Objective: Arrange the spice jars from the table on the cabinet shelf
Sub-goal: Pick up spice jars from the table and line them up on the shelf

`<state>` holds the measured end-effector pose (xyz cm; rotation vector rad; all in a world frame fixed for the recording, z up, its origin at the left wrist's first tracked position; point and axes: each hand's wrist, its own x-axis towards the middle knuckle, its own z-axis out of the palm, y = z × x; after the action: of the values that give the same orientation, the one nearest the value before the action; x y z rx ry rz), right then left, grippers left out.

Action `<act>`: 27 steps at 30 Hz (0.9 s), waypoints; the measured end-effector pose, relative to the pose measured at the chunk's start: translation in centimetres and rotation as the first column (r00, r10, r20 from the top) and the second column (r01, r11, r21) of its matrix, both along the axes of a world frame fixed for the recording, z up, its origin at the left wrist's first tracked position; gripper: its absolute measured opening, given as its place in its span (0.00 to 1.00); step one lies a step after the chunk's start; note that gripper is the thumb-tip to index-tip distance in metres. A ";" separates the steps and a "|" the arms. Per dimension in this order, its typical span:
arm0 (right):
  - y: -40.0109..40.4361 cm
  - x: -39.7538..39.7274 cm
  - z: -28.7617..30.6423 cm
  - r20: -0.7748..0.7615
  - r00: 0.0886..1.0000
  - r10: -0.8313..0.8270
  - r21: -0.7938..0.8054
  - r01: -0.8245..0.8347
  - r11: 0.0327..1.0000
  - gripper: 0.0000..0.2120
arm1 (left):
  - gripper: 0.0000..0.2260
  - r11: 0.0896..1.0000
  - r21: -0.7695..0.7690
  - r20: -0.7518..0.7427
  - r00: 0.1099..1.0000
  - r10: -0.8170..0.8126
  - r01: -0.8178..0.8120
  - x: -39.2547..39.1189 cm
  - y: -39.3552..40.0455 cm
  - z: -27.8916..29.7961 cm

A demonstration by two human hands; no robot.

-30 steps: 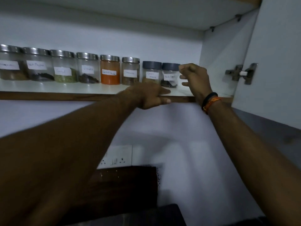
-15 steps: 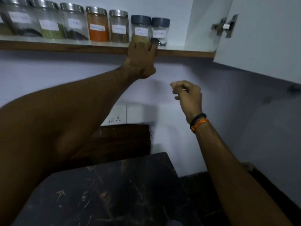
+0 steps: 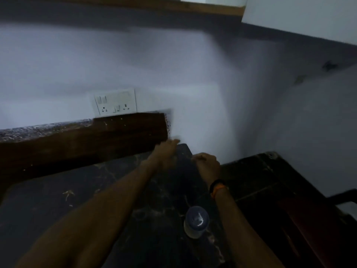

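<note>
- One spice jar [image 3: 196,222] in view: dark lid, clear body, standing upright on the dark marbled tabletop [image 3: 58,206], near its right edge & just inside the right forearm.
- Cabinet shelf [image 3: 202,8] only shows as a wood front edge at top of frame. Its contents are cut off, so can't judge free space up there.
- Left hand [image 3: 166,149] reaches out over the far end of the tabletop, fingers extended, grip released, holding nothing. It's motion-blurred.
- Right hand [image 3: 207,164] hangs over the tabletop's right edge, fingers curled in loosely. No object visible in the grip; can't tell if it's fully clenched. Black & orange wristbands [image 3: 217,187] on that wrist.
- Both hands sit well beyond the jar. It's closer to the body than either palm.
- Judgement: next pick is prob. this jar; no others visible on the tabletop.
- Risk 1: forearm sweeps back & clips the jar. It's close to the edge, so a nudge could tip it off to the lower dark surface [image 3: 270,182] at right.
- Risk 2: dim light + blur, so a misjudged reach could knock the lid instead of wrapping the body.
- Risk 3: smooth glass/plastic body may slip during the lift overhead to the shelf if gripped by the lid only.
</note>
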<state>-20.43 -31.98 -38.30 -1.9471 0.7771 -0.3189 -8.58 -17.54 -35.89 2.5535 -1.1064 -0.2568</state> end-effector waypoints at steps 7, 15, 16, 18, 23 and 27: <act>3.1 -6.7 -7.2 -0.177 0.984 -0.026 -0.122 0.004 0.993 0.11 | 0.26 0.996 0.060 -0.393 0.919 -0.034 0.062 -6.7 1.8 -10.0; 6.0 -10.1 -11.8 -0.414 0.908 -0.059 -0.232 -0.043 0.972 0.41 | 0.17 0.982 -0.017 -0.593 0.793 0.141 -0.188 -12.2 2.7 -13.1; 6.2 -10.3 -12.3 -0.424 0.903 -0.068 -0.232 -0.036 0.972 0.44 | 0.17 0.979 -0.009 -0.617 0.772 0.153 -0.201 -12.6 3.0 -13.2; 6.6 -10.6 -13.3 -0.434 0.897 -0.079 -0.219 -0.021 0.975 0.48 | 0.17 0.976 0.004 -0.646 0.744 0.168 -0.217 -13.4 3.6 -13.7; 7.2 -11.2 -15.3 -0.416 0.900 -0.128 -0.206 0.043 0.977 0.50 | 0.09 0.906 -0.047 -0.775 0.587 0.233 -0.421 -15.4 4.2 -15.2; 6.9 -11.5 -15.5 -0.351 0.929 -0.115 -0.167 0.058 0.984 0.48 | 0.09 0.800 0.005 -0.882 0.375 0.287 -0.599 -16.1 4.5 -17.0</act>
<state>-31.96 -25.07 -53.80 -2.1521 1.1065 -0.0727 -24.67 -13.00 -52.94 1.8538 -0.0056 -0.9766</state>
